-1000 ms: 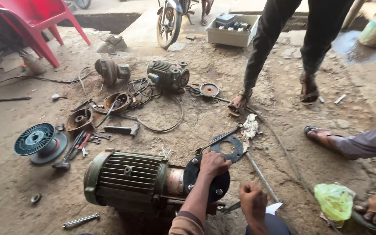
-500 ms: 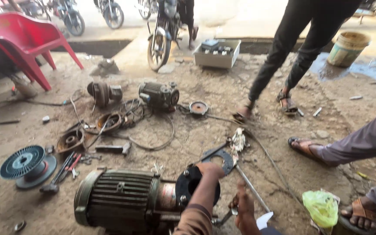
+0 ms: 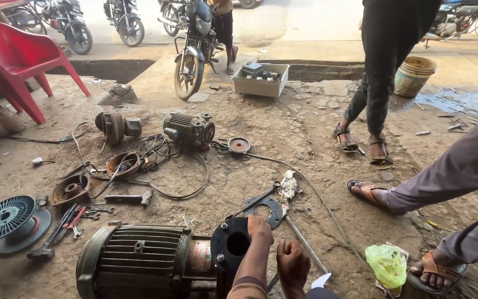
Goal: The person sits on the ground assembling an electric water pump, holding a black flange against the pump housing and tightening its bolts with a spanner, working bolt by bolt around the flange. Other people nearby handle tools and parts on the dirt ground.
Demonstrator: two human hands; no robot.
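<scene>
Left hand [image 3: 259,228] fingers curled over top rim of black end plate [image 3: 232,243] on green motor [image 3: 139,260], seemingly steadying it. Right hand [image 3: 292,261] just right, closed in fist; contents cannot tell. Beyond fingers: loose black flange ring [image 3: 266,209], metal rod [image 3: 304,243]. Far left: finned fan disc [image 3: 4,218].

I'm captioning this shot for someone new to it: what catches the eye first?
The big green electric motor lying on the dirt at bottom centre, with the left hand on its black end flange and the right hand fisted beside it. Behind, a red plastic chair stands top left.
</scene>
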